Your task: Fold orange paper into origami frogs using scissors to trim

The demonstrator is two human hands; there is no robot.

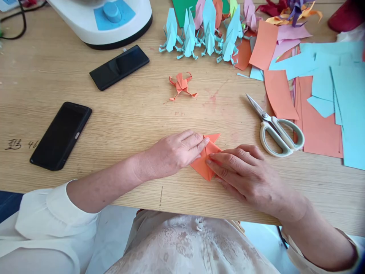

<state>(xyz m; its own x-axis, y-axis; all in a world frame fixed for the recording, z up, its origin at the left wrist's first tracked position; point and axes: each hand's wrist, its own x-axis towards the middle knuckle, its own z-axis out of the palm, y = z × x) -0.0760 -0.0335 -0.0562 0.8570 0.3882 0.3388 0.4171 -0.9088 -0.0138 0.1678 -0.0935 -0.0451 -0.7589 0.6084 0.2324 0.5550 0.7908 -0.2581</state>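
Note:
A piece of folded orange paper lies near the front edge of the table, with pointed corners at its top and bottom and a crease down its middle. My left hand presses on its upper left part, fingers held together. On the right side, the fingers of my right hand are closed on the paper's edge; the thumb is partly hidden. Scissors with pale grey handles rest just beyond my right hand. Farther back, a small orange origami figure with thin bent legs stands by itself.
Several light-blue origami figures stand at the back. Blue sheets and orange sheets are piled at right. Two dark phones, one nearer and one farther, lie at left below a white machine base.

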